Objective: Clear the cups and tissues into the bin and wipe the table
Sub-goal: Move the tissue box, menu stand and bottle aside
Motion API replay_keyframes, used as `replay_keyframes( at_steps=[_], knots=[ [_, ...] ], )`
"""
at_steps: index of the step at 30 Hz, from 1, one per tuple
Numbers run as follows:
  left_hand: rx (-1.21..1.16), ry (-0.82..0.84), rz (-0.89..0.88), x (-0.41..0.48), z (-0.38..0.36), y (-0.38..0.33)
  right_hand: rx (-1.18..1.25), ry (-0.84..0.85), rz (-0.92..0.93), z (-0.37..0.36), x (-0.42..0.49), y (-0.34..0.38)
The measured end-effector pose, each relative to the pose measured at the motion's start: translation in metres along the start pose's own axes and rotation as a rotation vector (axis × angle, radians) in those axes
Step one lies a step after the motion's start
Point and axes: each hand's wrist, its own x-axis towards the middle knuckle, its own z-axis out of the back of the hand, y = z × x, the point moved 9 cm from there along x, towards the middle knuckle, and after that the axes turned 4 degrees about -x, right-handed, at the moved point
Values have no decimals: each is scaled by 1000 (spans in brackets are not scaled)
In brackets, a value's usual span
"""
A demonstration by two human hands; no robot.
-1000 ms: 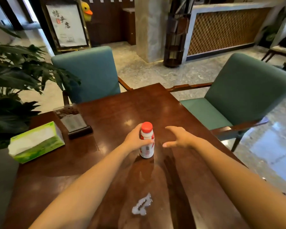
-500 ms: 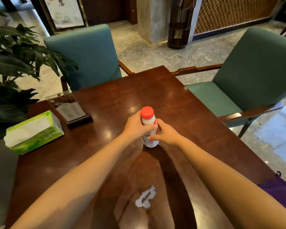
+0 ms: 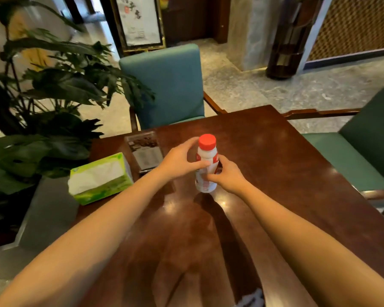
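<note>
I see the red-capped bottle [image 3: 206, 165] upright near the middle of the table [image 3: 275, 162], the left hand [image 3: 177, 162] curled round its upper body, the right hand [image 3: 227, 176] gripping its lower half, the tissue box [image 3: 100, 178] well apart leftward.

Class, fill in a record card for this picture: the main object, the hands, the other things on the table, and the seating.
Main object: bottle, white with a red cap, upright
Hands: left hand grips the bottle's upper part, right hand its lower part
Surface: dark wooden table
Also on it: tissue box, menu stand, white spill at the near edge
Seating: blue chair, green chair
</note>
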Motion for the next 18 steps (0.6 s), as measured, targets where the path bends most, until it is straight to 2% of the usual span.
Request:
replay_keyframes(
  at_steps=[5, 7, 11, 18],
  knots=[
    [578, -231, 0, 3, 85, 51, 6, -50, -7, -18, 52, 21],
    [688, -221, 62, 4, 100, 77, 7, -66, -24, -27, 70, 24],
    [728, -124, 131, 8, 99, 118, 37, -105, -65, -43, 93, 18],
    [677, -200, 56, 7, 97, 124, -35, -62, -105, -72, 112, 2]
  ],
)
